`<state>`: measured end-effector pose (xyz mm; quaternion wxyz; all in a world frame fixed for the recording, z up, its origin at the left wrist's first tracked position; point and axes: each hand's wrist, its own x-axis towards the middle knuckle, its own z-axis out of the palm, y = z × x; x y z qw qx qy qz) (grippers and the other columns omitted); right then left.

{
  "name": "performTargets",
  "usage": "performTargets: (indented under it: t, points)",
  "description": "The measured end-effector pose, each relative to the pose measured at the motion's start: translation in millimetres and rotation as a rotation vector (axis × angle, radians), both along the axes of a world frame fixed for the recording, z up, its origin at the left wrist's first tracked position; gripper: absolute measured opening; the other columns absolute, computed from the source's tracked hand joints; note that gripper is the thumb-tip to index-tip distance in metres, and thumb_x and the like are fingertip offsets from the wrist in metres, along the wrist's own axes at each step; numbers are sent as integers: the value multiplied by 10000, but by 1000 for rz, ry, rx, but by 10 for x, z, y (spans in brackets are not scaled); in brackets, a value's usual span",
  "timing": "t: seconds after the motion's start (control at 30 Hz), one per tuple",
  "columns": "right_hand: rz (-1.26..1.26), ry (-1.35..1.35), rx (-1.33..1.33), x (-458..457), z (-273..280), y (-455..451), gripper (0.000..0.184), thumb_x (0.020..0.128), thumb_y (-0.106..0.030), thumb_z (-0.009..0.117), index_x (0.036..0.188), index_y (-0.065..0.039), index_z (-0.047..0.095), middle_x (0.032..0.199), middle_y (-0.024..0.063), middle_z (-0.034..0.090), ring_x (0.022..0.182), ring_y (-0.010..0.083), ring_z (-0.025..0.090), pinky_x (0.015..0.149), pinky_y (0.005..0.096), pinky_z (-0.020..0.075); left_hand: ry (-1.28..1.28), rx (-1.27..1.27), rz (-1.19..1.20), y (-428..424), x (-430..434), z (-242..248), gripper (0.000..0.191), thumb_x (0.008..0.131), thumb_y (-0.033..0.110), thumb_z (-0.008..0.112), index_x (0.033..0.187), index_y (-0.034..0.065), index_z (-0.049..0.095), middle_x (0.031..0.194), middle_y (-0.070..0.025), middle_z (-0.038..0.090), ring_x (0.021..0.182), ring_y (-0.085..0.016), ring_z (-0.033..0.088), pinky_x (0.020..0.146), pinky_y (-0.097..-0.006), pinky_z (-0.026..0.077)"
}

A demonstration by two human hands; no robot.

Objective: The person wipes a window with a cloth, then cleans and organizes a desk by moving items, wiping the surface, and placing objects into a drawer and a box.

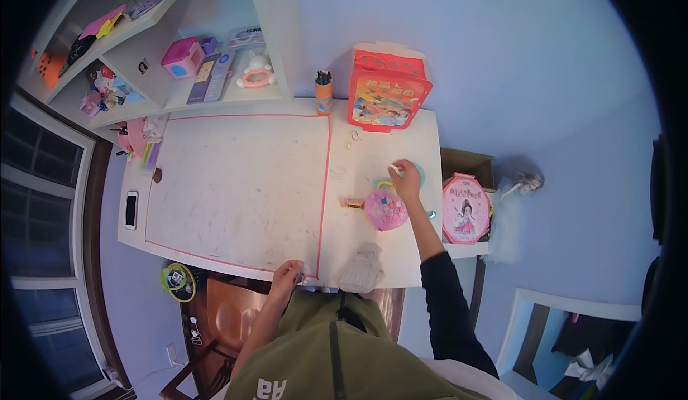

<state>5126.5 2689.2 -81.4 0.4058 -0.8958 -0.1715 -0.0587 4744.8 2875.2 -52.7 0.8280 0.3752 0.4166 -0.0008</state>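
My left hand [285, 282] is at the table's front edge, fingertips pinched on a small greyish, partly see-through item [302, 275] too small to name. Over the right part of the table, my right hand [407, 178] pinches a small white piece [396, 170]. Beneath and beside that hand lies a teal item [420, 173], partly covered by it. Just nearer to me is a round pink toy case [386, 210] with a yellow handle [385, 184]. A small pink and gold packet [353, 203] lies at its left. A crumpled pale cloth [362, 268] rests near the front edge.
A red-framed white mat [236, 196] covers much of the table. A phone [131, 210] and a brown object [157, 175] lie left. At the back stand a pencil holder [323, 96] and a red case [388, 91]. A pink octagonal box [466, 209] stands right; a wooden chair [234, 308] is below.
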Motion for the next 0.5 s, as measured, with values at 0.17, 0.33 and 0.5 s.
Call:
performTargets:
  t: [0.17, 0.33, 0.5]
  points:
    - [105, 158, -73, 612, -182, 864, 251, 760, -206, 757, 953, -66, 679, 873, 113, 691, 795, 259, 681, 717, 394, 535, 87, 9, 93, -90, -177, -25, 131, 922, 174, 657, 962, 52, 636, 840, -14, 619, 756, -120, 611, 701, -264, 508]
    - [-36, 327, -266, 835, -476, 1444, 196, 751, -192, 740, 894, -72, 680, 891, 123, 687, 867, 292, 677, 748, 436, 537, 17, -45, 230, -115, -310, 0, 107, 929, 136, 638, 940, 32, 617, 843, -48, 627, 760, -143, 621, 704, -278, 520]
    - [-36, 267, -162, 813, -659, 1464, 115, 713, -124, 731, 788, -69, 663, 841, 125, 665, 818, 323, 665, 735, 444, 535, 70, -22, 304, -132, -241, 32, 121, 919, 110, 633, 982, 8, 614, 837, -83, 635, 755, -176, 632, 707, -298, 525]
